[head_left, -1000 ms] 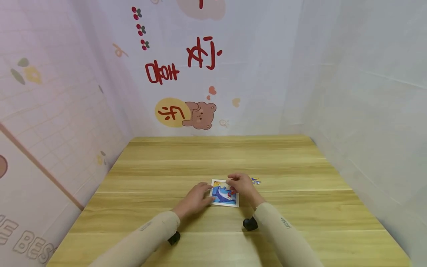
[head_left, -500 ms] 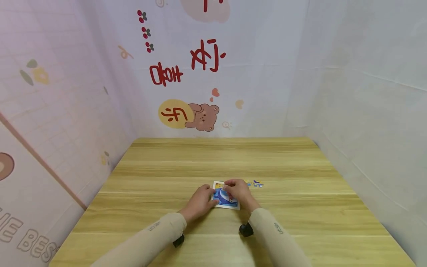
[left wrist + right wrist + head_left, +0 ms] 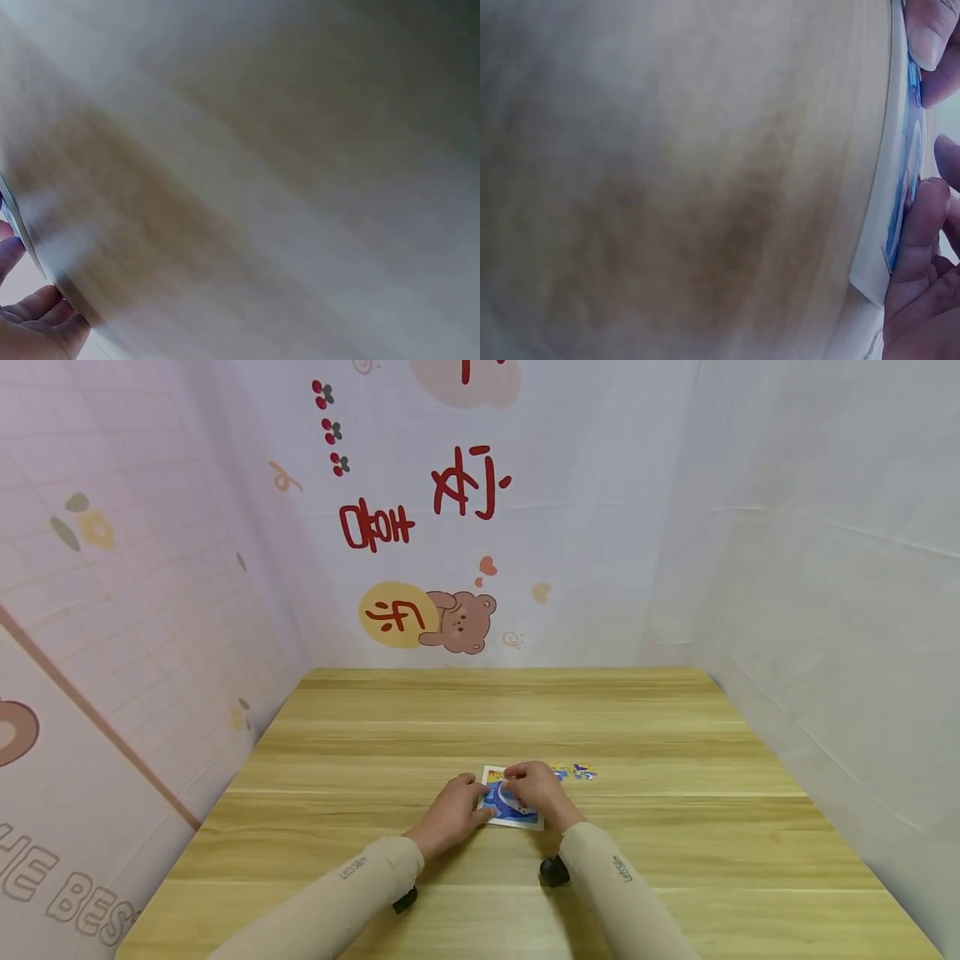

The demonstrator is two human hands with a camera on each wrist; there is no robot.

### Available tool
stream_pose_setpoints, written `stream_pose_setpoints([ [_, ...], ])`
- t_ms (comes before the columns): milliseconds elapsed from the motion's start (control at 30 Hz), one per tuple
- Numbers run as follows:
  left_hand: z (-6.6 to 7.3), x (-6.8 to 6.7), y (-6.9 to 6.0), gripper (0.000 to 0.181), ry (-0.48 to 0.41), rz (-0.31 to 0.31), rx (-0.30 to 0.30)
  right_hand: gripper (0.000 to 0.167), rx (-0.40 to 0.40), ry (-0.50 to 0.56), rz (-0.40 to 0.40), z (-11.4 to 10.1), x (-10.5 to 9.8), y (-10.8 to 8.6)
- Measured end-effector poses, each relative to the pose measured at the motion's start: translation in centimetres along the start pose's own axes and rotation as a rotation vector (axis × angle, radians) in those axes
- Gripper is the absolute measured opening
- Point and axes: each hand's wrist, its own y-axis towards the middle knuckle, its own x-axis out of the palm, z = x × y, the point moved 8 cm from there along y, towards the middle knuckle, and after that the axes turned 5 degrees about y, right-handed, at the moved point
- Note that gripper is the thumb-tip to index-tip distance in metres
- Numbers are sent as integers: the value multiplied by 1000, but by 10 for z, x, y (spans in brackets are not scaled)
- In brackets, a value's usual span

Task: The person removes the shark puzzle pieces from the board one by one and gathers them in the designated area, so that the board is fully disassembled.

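A small jigsaw puzzle (image 3: 517,814) in a white frame lies on the wooden table, its blue picture showing a shark-like animal. My left hand (image 3: 452,810) rests at its left side, fingers along the rim and thumb over the lower left part. In the left wrist view, those fingertips (image 3: 45,300) touch the frame's edge. Over the upper right of the picture, my right hand (image 3: 538,789) brings thumb and forefinger together and seems to pinch a puzzle piece, mostly hidden by the fingers. The right wrist view has these fingers (image 3: 922,217) close against the picture (image 3: 909,157).
Several loose puzzle pieces (image 3: 581,772), blue and yellow, lie on the table just right of my right hand. Light wood-grain tabletop (image 3: 675,843) extends around the puzzle. Printed white sheets (image 3: 585,527) stand behind the table and at both sides.
My right hand has moved slightly left and down over the picture, and more loose pieces show beside it. The left hand stays at the frame. The head view has shifted a little.
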Motion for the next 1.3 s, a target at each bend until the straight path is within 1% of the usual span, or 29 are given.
stream_pose_setpoints([
  [67,1,0,0,40,1,-5,-2,29,3,-6,-19,-1,1,-1],
  [267,-1,2,0,41,1,-7,-9,32,15,28,-81,-2,4,-2],
  [367,-2,3,0,41,3,-9,-6,34,30,47,-91,-2,4,-2],
  [467,-1,3,0,40,7,-11,0,34,65,73,-88,1,4,-3],
  [600,0,2,0,40,6,-7,8,35,88,82,-106,0,4,-4],
  [733,0,1,0,40,5,-4,7,39,85,74,-151,-4,4,-5],
  [800,0,1,-1,40,6,-3,8,40,68,64,-173,-6,4,-6],
  [967,-2,2,1,40,9,-1,4,41,42,73,-201,-9,4,-7],
  [1067,-2,1,1,40,12,1,4,43,42,98,-198,-9,3,-7],
  [1167,-2,1,2,40,13,6,13,46,35,118,-172,-8,2,-6],
  [1300,-1,3,3,41,29,12,33,49,10,100,-131,-8,2,-4],
])
